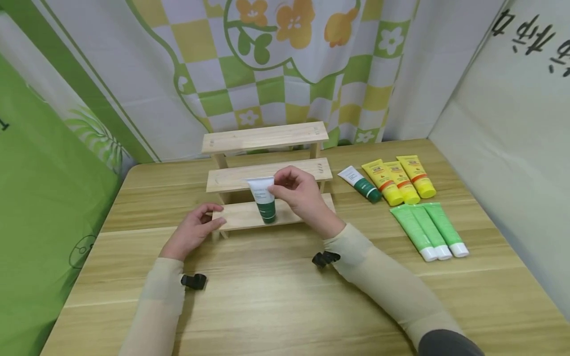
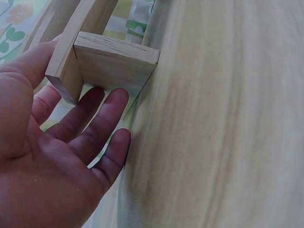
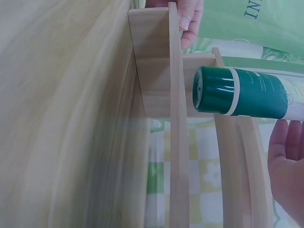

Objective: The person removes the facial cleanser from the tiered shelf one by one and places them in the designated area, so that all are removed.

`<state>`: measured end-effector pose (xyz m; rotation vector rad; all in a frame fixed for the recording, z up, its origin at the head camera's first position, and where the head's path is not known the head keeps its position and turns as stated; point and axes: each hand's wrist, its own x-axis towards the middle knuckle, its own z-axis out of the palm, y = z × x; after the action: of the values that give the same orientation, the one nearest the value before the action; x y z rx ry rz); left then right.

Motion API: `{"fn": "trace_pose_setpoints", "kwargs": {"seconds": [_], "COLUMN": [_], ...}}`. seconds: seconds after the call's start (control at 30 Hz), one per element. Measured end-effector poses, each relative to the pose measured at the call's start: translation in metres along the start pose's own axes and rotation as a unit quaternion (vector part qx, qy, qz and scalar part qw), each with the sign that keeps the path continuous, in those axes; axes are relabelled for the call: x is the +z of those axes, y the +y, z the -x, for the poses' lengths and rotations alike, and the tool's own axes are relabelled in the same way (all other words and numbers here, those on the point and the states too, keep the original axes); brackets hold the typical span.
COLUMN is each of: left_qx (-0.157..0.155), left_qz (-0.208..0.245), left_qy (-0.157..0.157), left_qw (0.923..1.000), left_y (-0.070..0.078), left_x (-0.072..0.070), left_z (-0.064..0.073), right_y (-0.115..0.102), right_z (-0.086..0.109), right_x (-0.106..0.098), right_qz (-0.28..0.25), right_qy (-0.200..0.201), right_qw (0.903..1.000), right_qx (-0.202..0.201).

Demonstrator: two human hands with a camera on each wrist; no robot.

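My right hand (image 1: 305, 198) pinches a white and green squeeze tube (image 1: 265, 201) near its flat white end. The tube stands upright, green cap down, over the lowest board of a three-step wooden display stand (image 1: 240, 217). In the right wrist view a narrow gap shows between the green cap (image 3: 213, 90) and that board (image 3: 178, 142). At the stand's left end, my left hand (image 1: 192, 231) grips the lowest board. The left wrist view shows the thumb over the board's end (image 2: 64, 71), with the other fingers (image 2: 114, 109) spread below it near the leg.
To the stand's right, another white and green tube (image 1: 361, 185) lies beside several yellow tubes (image 1: 401, 183). Nearer the front lie light green tubes (image 1: 429, 230) with white caps. A patterned curtain (image 1: 249, 89) hangs behind the table, and a white panel (image 1: 507, 128) borders its right side.
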<state>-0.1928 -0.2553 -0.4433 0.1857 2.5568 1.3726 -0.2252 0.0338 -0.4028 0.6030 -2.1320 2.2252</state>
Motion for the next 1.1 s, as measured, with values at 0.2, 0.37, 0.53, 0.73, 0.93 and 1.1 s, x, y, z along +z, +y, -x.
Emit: {"fn": "trace_pose_setpoints", "kwargs": {"seconds": [0.2, 0.37, 0.53, 0.73, 0.93, 1.1], "left_qx": [0.001, 0.002, 0.001, 0.004, 0.002, 0.002], "left_qz": [-0.005, -0.006, -0.006, -0.004, -0.002, 0.001], "left_qy": [-0.002, -0.003, -0.004, 0.000, -0.001, -0.003], "left_qw": [1.0000, 1.0000, 1.0000, 1.0000, 1.0000, 1.0000], "left_y": [0.000, 0.000, -0.001, -0.002, -0.002, -0.003], "left_x": [-0.001, -0.001, 0.000, -0.001, 0.000, 0.000], "left_z": [-0.001, -0.001, -0.001, -0.001, -0.001, -0.001], "right_y": [-0.009, -0.016, -0.021, -0.020, -0.018, -0.018], "right_z": [0.014, 0.026, 0.039, 0.051, 0.061, 0.071], "right_x": [-0.027, -0.054, -0.082, -0.113, -0.139, -0.157], "right_qz": [0.007, 0.035, 0.074, 0.094, 0.059, 0.027], "right_qy": [0.013, 0.031, 0.060, 0.107, 0.152, 0.181], "right_qw": [0.9997, 0.9985, 0.9953, 0.9893, 0.9852, 0.9822], "right_qx": [-0.019, -0.027, -0.013, 0.032, 0.051, 0.044]}}
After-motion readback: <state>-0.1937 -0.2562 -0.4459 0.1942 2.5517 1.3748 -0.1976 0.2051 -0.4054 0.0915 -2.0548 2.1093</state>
